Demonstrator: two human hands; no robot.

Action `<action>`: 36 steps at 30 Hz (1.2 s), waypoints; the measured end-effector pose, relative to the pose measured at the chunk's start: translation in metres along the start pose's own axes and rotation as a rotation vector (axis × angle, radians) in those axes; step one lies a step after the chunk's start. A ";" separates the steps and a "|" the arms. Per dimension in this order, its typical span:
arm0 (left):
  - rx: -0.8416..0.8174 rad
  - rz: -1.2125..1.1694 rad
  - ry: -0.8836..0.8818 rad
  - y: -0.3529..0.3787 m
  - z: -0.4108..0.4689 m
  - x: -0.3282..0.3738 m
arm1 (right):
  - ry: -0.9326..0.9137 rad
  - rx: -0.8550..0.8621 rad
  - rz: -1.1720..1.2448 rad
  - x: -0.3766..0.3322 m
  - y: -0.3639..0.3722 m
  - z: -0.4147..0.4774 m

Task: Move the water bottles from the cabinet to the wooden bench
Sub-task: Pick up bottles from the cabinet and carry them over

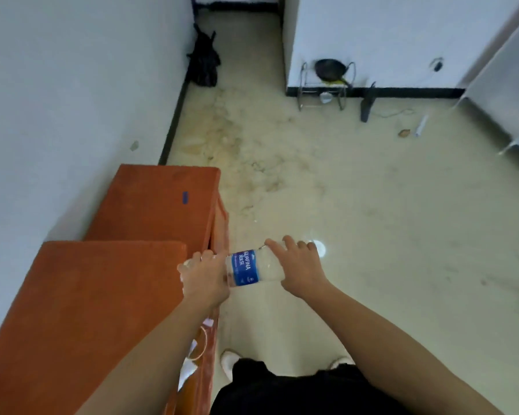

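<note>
Beside cabinet (102, 295), above floor (372, 205): bottle (252, 268) held sideways. Left hand (204, 277) curled round one end, right hand (300, 271) curled round other, blue label between.

One water bottle (252, 268) is in view — clear plastic, with a blue wrap label that reads AQUAFINA in white. It lies on its side in the air, held at both ends. The left hand (204, 277) curls round the end nearest the cabinet (87, 295), and the right hand (300, 271) grips the end away from it. One end sits at the front top edge of the orange-brown cabinet — the rest reaches out beyond it. Which end carries the cap cannot be told.
</note>
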State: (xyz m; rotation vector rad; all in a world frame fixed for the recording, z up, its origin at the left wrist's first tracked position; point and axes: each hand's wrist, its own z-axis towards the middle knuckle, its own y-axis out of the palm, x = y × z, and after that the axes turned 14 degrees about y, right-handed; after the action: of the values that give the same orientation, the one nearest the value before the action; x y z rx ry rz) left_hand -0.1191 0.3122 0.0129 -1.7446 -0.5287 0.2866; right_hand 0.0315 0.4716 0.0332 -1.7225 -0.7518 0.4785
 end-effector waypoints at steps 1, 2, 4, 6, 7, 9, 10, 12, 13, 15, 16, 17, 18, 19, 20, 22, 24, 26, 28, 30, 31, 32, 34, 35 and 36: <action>0.049 0.048 0.064 -0.022 0.016 0.028 | 0.067 0.063 0.051 0.032 -0.010 -0.006; 0.071 0.078 0.086 -0.034 0.024 0.042 | 0.104 0.106 0.088 0.047 -0.014 -0.008; 0.165 0.160 0.206 -0.063 0.047 0.104 | 0.225 0.229 0.141 0.111 -0.028 -0.027; 0.278 0.202 0.312 -0.083 0.060 0.173 | 0.322 0.324 0.164 0.180 -0.036 -0.053; 0.335 0.202 0.348 -0.088 0.062 0.191 | 0.347 0.345 0.170 0.200 -0.041 -0.062; 0.407 0.213 0.509 -0.097 0.066 0.285 | 0.457 0.413 0.157 0.285 -0.040 -0.104; 0.451 0.208 0.576 -0.101 0.068 0.328 | 0.507 0.456 0.143 0.324 -0.041 -0.125; 0.506 0.183 0.703 -0.111 0.065 0.410 | 0.621 0.521 0.132 0.391 -0.042 -0.163; 0.536 0.184 0.756 -0.116 0.061 0.450 | 0.683 0.547 0.133 0.422 -0.041 -0.183; 0.557 0.162 0.873 -0.125 0.045 0.528 | 0.797 0.607 0.148 0.482 -0.039 -0.228; 0.566 0.160 0.942 -0.131 0.035 0.572 | 0.857 0.628 0.151 0.515 -0.037 -0.256; 0.583 0.157 0.999 -0.135 0.027 0.605 | 0.906 0.645 0.139 0.540 -0.035 -0.278; 0.598 0.158 1.053 -0.139 0.020 0.640 | 0.947 0.664 0.130 0.566 -0.032 -0.300; 0.614 0.150 1.108 -0.141 0.015 0.668 | 0.983 0.680 0.124 0.585 -0.030 -0.320; 0.636 0.145 1.160 -0.143 0.010 0.696 | 1.023 0.688 0.120 0.603 -0.027 -0.339; 0.638 0.147 1.263 -0.143 0.000 0.752 | 1.116 0.711 0.116 0.636 -0.017 -0.375; 0.640 0.153 1.381 -0.138 -0.011 0.815 | 1.229 0.742 0.119 0.673 0.000 -0.412; 0.636 0.148 1.490 -0.133 -0.021 0.877 | 1.315 0.769 0.119 0.709 0.016 -0.445; 0.640 0.144 1.582 -0.124 -0.032 0.946 | 1.401 0.770 0.116 0.751 0.029 -0.479; 0.619 0.121 1.642 -0.115 -0.044 1.014 | 1.455 0.752 0.086 0.800 0.039 -0.513; 0.633 0.108 1.665 -0.110 -0.046 1.042 | 1.479 0.734 0.063 0.820 0.043 -0.526; 0.633 0.091 1.707 -0.104 -0.054 1.087 | 1.527 0.710 0.034 0.853 0.049 -0.547; 0.609 0.059 1.763 -0.096 -0.066 1.155 | 1.590 0.686 0.006 0.900 0.054 -0.579; 0.592 0.035 1.801 -0.091 -0.072 1.191 | 1.631 0.658 0.021 0.922 0.056 -0.596; 0.579 0.019 1.849 -0.086 -0.082 1.232 | 1.683 0.628 0.028 0.948 0.061 -0.617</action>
State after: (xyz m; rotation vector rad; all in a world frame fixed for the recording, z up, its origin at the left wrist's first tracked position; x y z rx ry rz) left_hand 0.9678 0.8646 0.2256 -0.8384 0.8486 -1.0254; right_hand 1.1289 0.6929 0.2058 -0.9807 0.6039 -0.6807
